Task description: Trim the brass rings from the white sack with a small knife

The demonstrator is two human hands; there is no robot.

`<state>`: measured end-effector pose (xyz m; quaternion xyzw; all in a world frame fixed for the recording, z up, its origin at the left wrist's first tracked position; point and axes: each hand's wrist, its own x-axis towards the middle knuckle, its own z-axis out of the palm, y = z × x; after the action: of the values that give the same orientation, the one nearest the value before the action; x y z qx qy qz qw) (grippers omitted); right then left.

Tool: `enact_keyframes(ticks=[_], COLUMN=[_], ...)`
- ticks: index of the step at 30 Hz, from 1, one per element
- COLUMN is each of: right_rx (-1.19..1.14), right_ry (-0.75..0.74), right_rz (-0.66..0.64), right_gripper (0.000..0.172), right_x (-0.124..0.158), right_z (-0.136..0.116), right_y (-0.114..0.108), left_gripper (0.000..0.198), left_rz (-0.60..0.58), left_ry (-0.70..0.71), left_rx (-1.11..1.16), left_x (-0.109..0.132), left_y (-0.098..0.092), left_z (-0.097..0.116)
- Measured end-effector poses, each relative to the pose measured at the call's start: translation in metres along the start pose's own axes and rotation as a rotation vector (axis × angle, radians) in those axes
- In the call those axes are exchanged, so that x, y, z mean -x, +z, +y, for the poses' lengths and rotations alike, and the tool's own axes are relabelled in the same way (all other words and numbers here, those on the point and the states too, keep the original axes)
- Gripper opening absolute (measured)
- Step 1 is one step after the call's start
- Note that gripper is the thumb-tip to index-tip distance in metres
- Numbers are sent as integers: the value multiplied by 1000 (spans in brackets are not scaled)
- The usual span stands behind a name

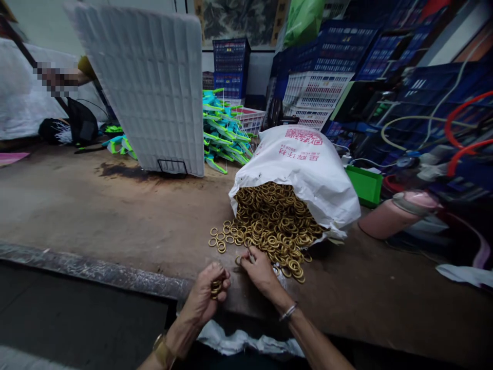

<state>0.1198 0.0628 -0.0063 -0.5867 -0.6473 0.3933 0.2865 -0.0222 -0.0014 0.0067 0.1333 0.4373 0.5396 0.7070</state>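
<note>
Brass-coloured rings point(269, 221) spill in a heap from the mouth of a white printed sack point(304, 164) lying on the workbench. Several such rings point(216, 289) are clasped in the curled fingers of my left hand point(206, 293), over the bench's front edge. Just to its right, at the near side of the heap, my right hand point(262, 272) pinches a single ring point(239, 260) between thumb and fingers. A few loose rings point(221, 241) lie apart on the bench, left of the heap.
A tall white padded panel point(165, 92) stands on the bench point(77, 200), with green and turquoise plastic pieces point(225, 133) piled behind it. To the right are a pink bottle point(398, 213) and a green tray point(364, 185). Stacked crates point(316, 95) line the back; another person's arm point(79, 77) shows far left.
</note>
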Motion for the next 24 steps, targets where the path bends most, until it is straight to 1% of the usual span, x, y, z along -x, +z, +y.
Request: enact_keyframes(ticks=[2,4,5,6,7,8,10,13,15,18,21,24], right_rx=[-215,-406,-496,-580,-653,-711,-778,-752,-645,-436,-338,-336], right_ry=[98,208,261,308,344,368,398,383,309,178,147,143], right_rz=[-30,-83,-120,-158,-192,-216,-245,-239,-197,-128,-102,-133], right_gripper=[10,16,19,21,23,23,23,21,22,24,21,21], right_x=[10,20,25,30,34,38,43,45,45,45,44,44], right_z=[1,2,1,0,-1,-1,-2,2,6,11,12,12], right_y=[-5,-10,-13,-15,-17,-19,-22,-22,-19,-16,-15,-15], left_gripper=[17,13,16,18,19,19,19,18,18,20,25,27], left_rz=[24,43,24,-21,-80,-142,-224,-261,-259,-212,-191,-194], left_ry=[173,385,479,549,592,605,593,545,478,329,161,51], left_rx=[-266,-532,-637,-721,-785,-835,-886,-887,-857,-767,-697,-666], left_x=[-1,-2,-3,-4,-4,-5,-4,-2,0,2,5,9], left_y=[5,7,7,8,8,9,11,16,19,23,27,30], left_z=[-6,-12,-15,-17,-19,-20,-21,-22,-23,-23,-20,-17])
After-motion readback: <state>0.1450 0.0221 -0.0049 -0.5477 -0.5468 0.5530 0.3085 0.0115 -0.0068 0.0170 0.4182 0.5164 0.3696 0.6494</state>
